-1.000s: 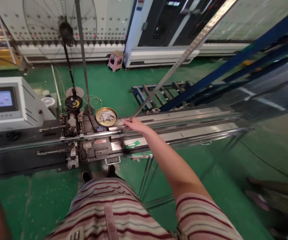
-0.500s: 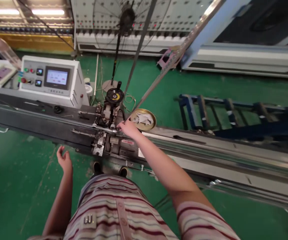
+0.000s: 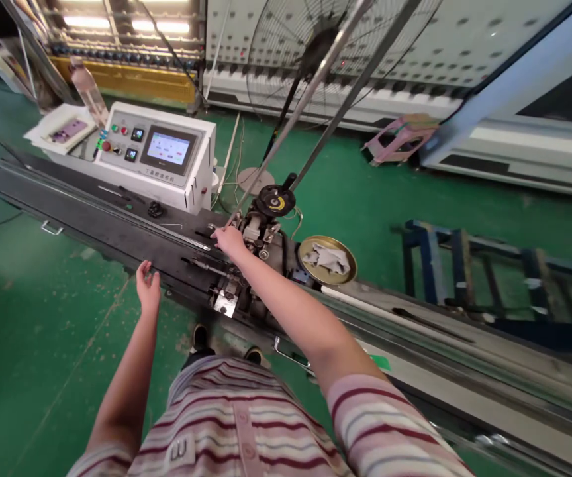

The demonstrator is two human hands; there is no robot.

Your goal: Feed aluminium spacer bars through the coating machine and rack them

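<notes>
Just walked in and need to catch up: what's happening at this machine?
A person in a striped shirt stands at a long machine bed. Their right hand grips the lower end of a long metal strip that slants up and away, beside the black handwheel. Their left hand hovers open at the bed's near edge, holding nothing. A brass dish holding a rag sits to the right.

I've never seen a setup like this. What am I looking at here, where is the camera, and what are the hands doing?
The camera sits on a person's head, looking down past a striped shirt. In front runs a long, narrow machine bed with a white control box and its small screen. The right hand grips the lower end of a long thin metal strip, which slants up and away, beside a black handwheel. The left hand hovers open at the bed's near edge, holding nothing. A round brass-coloured dish holds a crumpled cloth.
</notes>
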